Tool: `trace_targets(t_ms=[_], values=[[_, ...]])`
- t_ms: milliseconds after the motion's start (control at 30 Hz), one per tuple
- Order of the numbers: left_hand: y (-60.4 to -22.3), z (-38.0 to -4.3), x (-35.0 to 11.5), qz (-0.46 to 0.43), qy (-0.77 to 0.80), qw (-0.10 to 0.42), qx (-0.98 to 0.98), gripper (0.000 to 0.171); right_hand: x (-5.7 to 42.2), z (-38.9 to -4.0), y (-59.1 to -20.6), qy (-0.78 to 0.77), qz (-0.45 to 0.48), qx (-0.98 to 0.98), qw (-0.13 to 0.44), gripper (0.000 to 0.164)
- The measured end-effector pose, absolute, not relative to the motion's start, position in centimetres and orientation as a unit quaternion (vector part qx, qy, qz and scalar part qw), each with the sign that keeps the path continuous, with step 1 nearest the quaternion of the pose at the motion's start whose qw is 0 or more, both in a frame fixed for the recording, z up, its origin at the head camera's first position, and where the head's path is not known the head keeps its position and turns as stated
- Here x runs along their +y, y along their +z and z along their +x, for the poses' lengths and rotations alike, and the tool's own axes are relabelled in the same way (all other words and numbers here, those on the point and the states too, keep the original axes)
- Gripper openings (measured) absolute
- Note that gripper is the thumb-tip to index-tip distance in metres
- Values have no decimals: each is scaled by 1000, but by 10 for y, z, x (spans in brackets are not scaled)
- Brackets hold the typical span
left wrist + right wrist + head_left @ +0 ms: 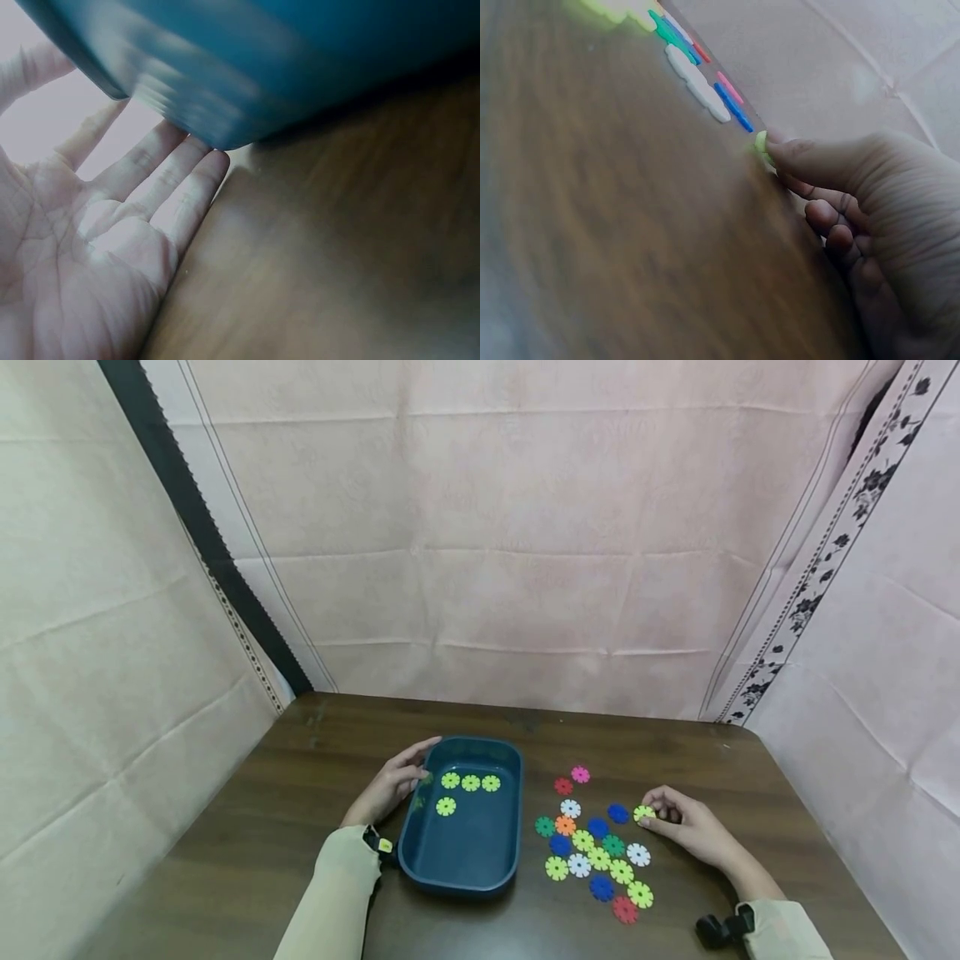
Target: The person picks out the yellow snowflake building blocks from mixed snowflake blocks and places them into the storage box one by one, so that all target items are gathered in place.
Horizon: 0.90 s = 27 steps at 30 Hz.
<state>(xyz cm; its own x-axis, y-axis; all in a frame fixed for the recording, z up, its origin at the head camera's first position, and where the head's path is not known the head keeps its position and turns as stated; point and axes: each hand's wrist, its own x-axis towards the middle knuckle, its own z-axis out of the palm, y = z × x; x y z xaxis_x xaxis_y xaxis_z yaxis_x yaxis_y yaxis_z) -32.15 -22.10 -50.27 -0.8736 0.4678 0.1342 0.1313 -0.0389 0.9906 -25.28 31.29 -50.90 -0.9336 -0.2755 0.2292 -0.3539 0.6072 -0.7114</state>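
Note:
A dark blue rectangular tray (459, 877) stands on the table, with several yellow-green notched flower-shaped discs (470, 783) inside it. At the tray's far left side, my left hand (392, 787) touches the rim and outer wall; its fingers look nearly straight in the left wrist view. Between thumb and fingertips, my right hand (686, 825) pinches another yellow-green flower-shaped disc (643, 812) at the right edge of the spread-out discs. That pinched piece (762, 144) is mostly covered by the thumb in the right wrist view.
Loose flower-shaped discs in several colours lie between tray and right hand, among them a blue disc (618, 813), a white disc (638, 854) and a red disc (625, 909). Pale cloth (525, 568) hangs behind and beside the brown wooden table (315, 827).

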Motion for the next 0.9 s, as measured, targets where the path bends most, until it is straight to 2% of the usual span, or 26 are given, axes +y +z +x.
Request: trace_targets(t_ms=[233,600,900], values=[[-502,-321,-221,213,689,121,682,57,302,-247,-501,434,172,-879,103,14],[-503,-321,-220,215,697,123,673,57,277,-257,-479,491,213,-840,91,15],[-501,-317,-220,207,692,124,680,57,237,-262,-454,506,258,-820,71,15]])
